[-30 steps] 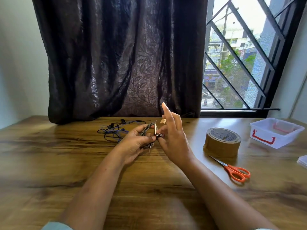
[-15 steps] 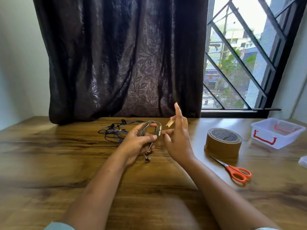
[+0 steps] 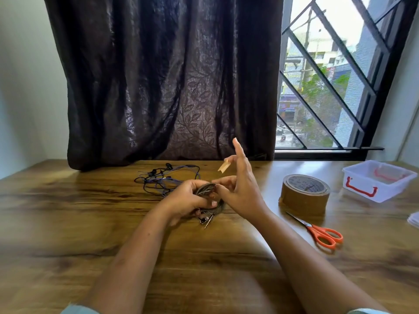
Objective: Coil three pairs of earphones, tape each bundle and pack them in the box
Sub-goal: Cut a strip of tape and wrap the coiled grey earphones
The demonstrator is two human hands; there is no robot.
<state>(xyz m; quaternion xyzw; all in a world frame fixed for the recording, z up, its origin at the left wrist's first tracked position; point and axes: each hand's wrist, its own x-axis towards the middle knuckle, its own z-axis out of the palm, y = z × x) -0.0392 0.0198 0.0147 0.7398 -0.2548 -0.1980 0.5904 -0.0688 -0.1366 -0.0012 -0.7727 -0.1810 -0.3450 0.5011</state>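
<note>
So the left hand [image 3: 186, 198] is wrapped round the coiled grey earphone cable bundle [image 3: 205, 189], I'd guess so the loops can't spring open. The right hand [image 3: 242, 191] pinches the bundle's top, with one finger stuck up carrying a short tan tape strip [image 3: 224, 167], probably kept clear until wrapping. The bundle sits right between both palms, and the white plastic box with red handles [image 3: 385, 191] is well off to the right.
</note>
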